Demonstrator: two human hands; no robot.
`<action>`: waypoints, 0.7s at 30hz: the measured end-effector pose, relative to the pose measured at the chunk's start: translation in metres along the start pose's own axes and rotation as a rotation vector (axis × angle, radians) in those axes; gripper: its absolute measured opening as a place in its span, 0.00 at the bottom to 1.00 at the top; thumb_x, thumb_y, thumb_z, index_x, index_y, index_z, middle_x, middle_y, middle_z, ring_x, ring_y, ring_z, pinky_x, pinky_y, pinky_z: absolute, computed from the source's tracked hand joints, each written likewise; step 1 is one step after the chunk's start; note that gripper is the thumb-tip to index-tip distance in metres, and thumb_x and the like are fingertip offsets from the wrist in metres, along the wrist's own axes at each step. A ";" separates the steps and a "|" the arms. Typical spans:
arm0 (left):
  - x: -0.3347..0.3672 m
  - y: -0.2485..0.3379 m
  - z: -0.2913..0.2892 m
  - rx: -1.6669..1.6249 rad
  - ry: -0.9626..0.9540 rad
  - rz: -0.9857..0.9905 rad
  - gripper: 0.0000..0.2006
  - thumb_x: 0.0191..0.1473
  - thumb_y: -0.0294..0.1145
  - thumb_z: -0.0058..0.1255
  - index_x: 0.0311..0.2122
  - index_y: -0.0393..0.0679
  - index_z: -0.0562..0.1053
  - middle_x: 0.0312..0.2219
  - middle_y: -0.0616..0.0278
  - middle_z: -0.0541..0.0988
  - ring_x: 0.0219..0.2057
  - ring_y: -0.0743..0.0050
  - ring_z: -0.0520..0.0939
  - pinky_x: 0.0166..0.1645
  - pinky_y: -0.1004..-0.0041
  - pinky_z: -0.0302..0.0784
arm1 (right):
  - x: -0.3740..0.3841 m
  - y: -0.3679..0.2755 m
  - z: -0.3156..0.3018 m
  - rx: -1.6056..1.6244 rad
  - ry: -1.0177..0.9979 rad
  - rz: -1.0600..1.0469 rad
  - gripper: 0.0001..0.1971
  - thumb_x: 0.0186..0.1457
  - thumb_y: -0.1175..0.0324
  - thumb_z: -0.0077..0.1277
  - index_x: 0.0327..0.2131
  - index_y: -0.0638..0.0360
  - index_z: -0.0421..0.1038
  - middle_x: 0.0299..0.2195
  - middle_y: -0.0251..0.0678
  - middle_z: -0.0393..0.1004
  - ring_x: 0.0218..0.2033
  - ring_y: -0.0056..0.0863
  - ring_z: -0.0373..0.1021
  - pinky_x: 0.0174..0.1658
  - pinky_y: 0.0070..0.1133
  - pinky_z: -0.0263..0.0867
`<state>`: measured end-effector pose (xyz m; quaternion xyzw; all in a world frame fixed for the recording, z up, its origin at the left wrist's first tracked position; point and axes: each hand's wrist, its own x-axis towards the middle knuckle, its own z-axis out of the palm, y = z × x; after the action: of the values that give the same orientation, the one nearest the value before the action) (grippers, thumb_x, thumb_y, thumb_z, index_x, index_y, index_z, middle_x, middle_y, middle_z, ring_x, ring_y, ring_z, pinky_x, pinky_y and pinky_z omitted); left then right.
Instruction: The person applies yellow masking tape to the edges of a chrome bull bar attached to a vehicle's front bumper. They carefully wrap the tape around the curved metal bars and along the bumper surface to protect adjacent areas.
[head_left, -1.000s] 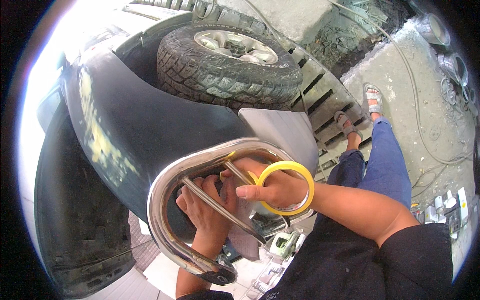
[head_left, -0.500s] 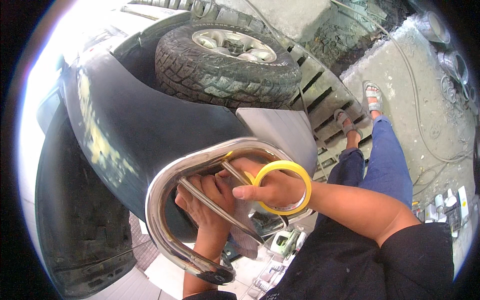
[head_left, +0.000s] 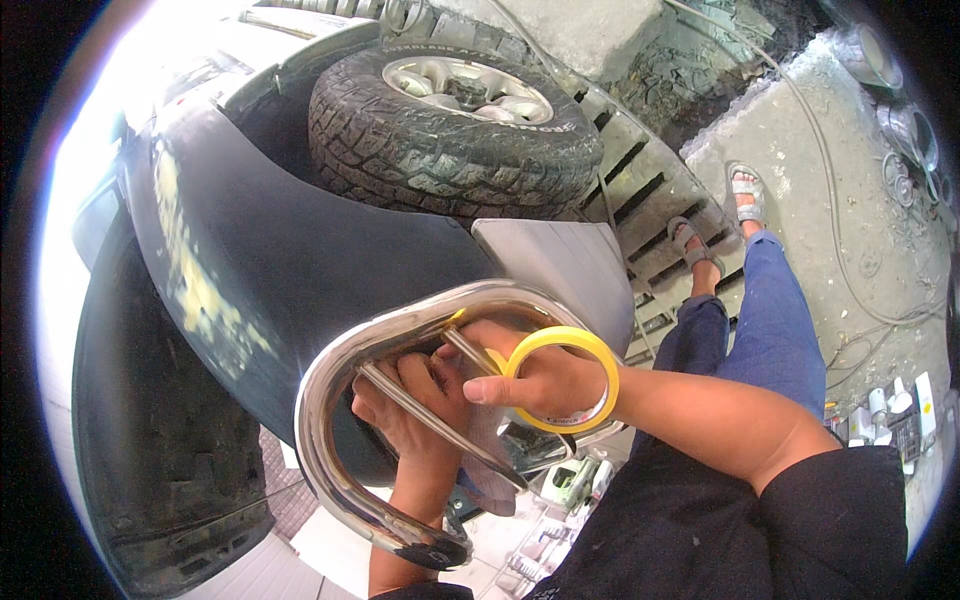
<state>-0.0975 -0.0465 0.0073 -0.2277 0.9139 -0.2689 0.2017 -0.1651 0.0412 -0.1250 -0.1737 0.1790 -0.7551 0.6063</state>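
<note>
Both hands reach inside a bent chrome tube bar (head_left: 322, 395) beside a dark car fender (head_left: 300, 240). My left hand (head_left: 412, 405) is behind a thin chrome rod, its fingers curled; what they hold, if anything, is hidden. My right hand (head_left: 548, 380) passes through a roll of yellow tape (head_left: 612, 372), which encircles it. Its thumb points left across the roll's edge, and its other fingers bend behind a second short rod, close to the left hand. Small bits of yellow tape show at the rods. A greyish translucent sheet (head_left: 488, 485) hangs below the hands.
A knobby tyre (head_left: 400, 165) with a silver rim lies beyond the fender, near a slatted wooden pallet (head_left: 640, 185). A dark panel (head_left: 160, 420) stands at left. A hose (head_left: 825, 170) crosses the concrete floor, with metal cans (head_left: 865, 55) at far right.
My left hand's fingers have shifted slightly behind the rod. The right hand and the tape roll stay almost in place.
</note>
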 end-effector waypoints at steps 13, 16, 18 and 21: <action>-0.012 -0.027 -0.004 0.021 0.020 0.316 0.14 0.47 0.39 0.56 0.41 0.55 0.78 0.30 0.74 0.70 0.35 0.72 0.69 0.40 0.65 0.52 | 0.003 -0.006 -0.009 -0.181 -0.052 -0.057 0.31 0.60 0.47 0.46 0.53 0.67 0.63 0.49 0.50 0.67 0.54 0.39 0.62 0.58 0.30 0.54; -0.015 -0.031 -0.007 0.022 -0.016 0.353 0.15 0.47 0.38 0.58 0.42 0.51 0.77 0.30 0.72 0.70 0.34 0.72 0.69 0.40 0.65 0.53 | 0.002 -0.001 -0.008 -0.173 -0.038 -0.050 0.32 0.58 0.48 0.48 0.54 0.68 0.62 0.49 0.52 0.67 0.53 0.44 0.63 0.58 0.32 0.55; -0.011 -0.025 -0.007 -0.024 0.006 0.206 0.13 0.47 0.38 0.59 0.40 0.49 0.76 0.30 0.70 0.72 0.36 0.67 0.70 0.40 0.63 0.55 | 0.002 0.001 -0.007 -0.172 -0.032 -0.045 0.32 0.57 0.48 0.49 0.54 0.69 0.62 0.49 0.54 0.68 0.53 0.46 0.63 0.57 0.33 0.56; -0.008 -0.018 -0.003 -0.040 0.026 0.094 0.11 0.49 0.37 0.58 0.37 0.46 0.75 0.31 0.66 0.73 0.37 0.64 0.70 0.41 0.61 0.56 | 0.004 -0.004 -0.010 -0.188 -0.044 -0.039 0.32 0.57 0.48 0.49 0.53 0.69 0.62 0.49 0.54 0.68 0.53 0.45 0.64 0.57 0.32 0.56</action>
<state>-0.0871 -0.0550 0.0224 -0.1851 0.9314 -0.2437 0.1973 -0.1740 0.0391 -0.1317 -0.2498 0.2326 -0.7426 0.5762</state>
